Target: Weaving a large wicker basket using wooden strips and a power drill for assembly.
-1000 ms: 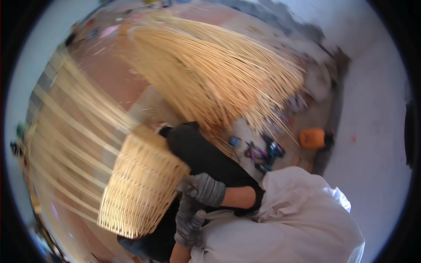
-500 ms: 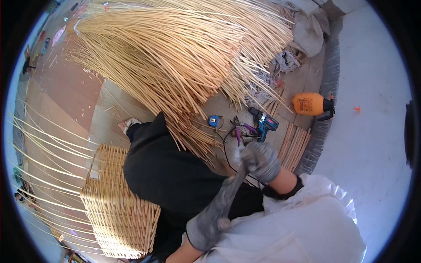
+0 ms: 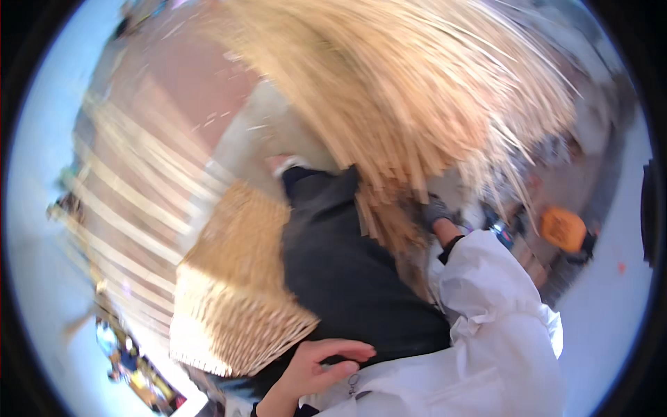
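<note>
The bare left hand (image 3: 309,367) is hanging just beside the woven basket (image 3: 240,278); its fingers are bending loosely, with a gap showing between them and the thumb; the right hand (image 3: 434,210), wearing a grey glove, is sitting low by the ends of the long sticks (image 3: 417,97); its fingers are looking blurry, so I cannot tell if they are gripping; the basket is standing left of the black trouser leg (image 3: 347,257).
</note>
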A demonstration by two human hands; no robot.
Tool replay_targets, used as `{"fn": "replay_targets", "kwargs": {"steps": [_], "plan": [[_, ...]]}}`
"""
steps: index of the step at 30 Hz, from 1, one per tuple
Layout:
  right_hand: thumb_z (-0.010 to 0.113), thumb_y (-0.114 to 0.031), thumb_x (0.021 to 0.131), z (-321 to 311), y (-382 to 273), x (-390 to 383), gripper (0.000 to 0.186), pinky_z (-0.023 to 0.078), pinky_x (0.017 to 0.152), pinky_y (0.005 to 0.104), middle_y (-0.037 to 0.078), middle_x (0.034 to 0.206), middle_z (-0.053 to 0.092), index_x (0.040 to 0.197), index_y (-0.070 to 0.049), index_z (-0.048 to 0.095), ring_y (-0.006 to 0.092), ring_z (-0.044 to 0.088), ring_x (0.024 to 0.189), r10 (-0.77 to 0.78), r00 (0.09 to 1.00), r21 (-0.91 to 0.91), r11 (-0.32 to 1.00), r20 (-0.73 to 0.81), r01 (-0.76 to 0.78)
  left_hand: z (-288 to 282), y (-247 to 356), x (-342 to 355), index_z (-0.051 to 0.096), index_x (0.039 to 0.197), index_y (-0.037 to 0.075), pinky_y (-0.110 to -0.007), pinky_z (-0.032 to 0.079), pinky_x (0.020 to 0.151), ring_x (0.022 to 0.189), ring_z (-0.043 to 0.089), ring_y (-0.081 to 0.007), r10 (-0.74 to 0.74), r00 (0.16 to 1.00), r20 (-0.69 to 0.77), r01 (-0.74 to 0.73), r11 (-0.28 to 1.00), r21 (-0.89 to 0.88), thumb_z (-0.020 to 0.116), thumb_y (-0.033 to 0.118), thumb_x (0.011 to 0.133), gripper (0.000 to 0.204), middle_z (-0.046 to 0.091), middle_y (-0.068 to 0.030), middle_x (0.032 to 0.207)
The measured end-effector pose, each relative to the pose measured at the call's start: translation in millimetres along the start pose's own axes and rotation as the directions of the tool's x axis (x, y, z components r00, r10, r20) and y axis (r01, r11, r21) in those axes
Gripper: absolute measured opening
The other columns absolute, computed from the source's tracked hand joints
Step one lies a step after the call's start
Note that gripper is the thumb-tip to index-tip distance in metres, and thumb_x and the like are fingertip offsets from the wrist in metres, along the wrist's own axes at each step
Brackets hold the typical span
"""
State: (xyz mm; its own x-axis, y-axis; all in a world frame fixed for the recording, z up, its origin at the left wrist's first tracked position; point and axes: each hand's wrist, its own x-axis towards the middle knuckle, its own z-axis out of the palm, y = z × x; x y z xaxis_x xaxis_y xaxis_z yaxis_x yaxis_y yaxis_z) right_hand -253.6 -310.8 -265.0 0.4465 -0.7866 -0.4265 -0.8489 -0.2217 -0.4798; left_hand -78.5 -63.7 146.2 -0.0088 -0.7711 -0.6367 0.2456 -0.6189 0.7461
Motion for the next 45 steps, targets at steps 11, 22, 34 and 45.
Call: {"fn": "replay_targets", "kwargs": {"steps": [11, 22, 34, 45], "plan": [[0.058, -0.014, 0.074, -257.6, -5.5, -114.5, 0.022, 0.046, 0.047, 0.0287, 0.011, 0.077, 0.060, 0.091, -0.001, 0.058, 0.0185, 0.056, 0.056, 0.294, 0.956, 0.739, 0.641, 0.013, -0.208, 3.7, -17.0, -37.5, 0.058, 0.111, 0.003, -0.025, 0.048, 0.077, 0.087, 0.061, -0.0119, 0.211, 0.977, -0.036, -0.209, 0.976, 0.063, 0.059, 0.014, 0.086, 0.027, 0.065, -0.0072, 0.098], [0.062, -0.017, 0.075, -229.2, -298.6, -264.5, 0.019, 0.046, 0.060, 0.0329, 0.009, 0.069, 0.057, 0.089, -0.004, 0.059, 0.0214, 0.057, 0.062, -0.790, 0.597, 0.089, 0.610, 0.138, 0.787, -10.3, -49.4, -93.8, 0.061, 0.090, 0.000, -0.022, 0.049, 0.060, 0.065, 0.057, -0.0092, 0.359, 0.417, -0.835, -0.773, 0.623, -0.119, 0.057, 0.006, 0.087, 0.008, 0.061, -0.0046, 0.076], [0.065, -0.021, 0.077, -238.7, -477.6, -196.6, 0.017, 0.048, 0.059, 0.0329, 0.013, 0.071, 0.063, 0.084, -0.005, 0.068, 0.0248, 0.060, 0.062, -0.625, 0.585, -0.162, 0.599, 0.517, 0.784, -193.8, -170.4, -212.5, 0.065, 0.098, -0.001, -0.022, 0.047, 0.060, 0.063, 0.053, -0.0060, 0.046, -0.347, -0.937, -0.625, 0.733, 0.268, 0.064, 0.013, 0.084, 0.020, 0.064, -0.0031, 0.080], [0.065, -0.022, 0.074, -269.5, -451.6, -113.5, 0.024, 0.048, 0.066, 0.0319, 0.015, 0.079, 0.065, 0.093, -0.006, 0.067, 0.0225, 0.060, 0.067, -0.713, 0.540, -0.241, 0.485, 0.447, 0.840, -201.9, -163.3, -215.6, 0.066, 0.086, -0.002, -0.020, 0.046, 0.055, 0.061, 0.056, -0.0080, 0.095, -0.247, -0.964, -0.560, 0.798, 0.222, 0.062, 0.013, 0.085, 0.015, 0.062, -0.0031, 0.073]]}}
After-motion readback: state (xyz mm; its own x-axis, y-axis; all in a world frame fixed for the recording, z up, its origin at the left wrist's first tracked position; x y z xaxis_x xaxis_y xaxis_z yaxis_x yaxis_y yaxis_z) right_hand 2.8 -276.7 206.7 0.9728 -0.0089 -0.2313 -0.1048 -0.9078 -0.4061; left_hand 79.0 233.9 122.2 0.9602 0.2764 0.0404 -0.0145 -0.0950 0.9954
